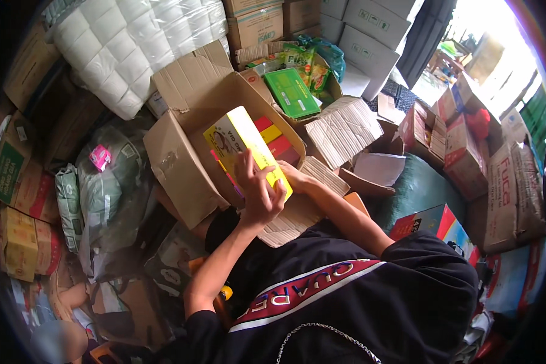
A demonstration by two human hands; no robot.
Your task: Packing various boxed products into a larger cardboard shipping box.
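A yellow and white carton box (241,128) with dark print is tilted over the open cardboard box (191,130) in front of me. My left hand (259,193) lies against its near face, fingers stretched and apart. On its right side my right hand (292,177) grips the edge, with the fingertips partly hidden behind it. Inside the cardboard box, red and yellow packs (279,141) lie beyond the carton. A pink-edged pack (227,173) shows below it.
Behind stands another open box with a green box (291,92) and green bags (303,60). Wrapped white rolls (145,48) are stacked at back left. Plastic-bagged packs (106,188) lie left, cartons (467,155) right. A person's arm (71,297) shows at lower left.
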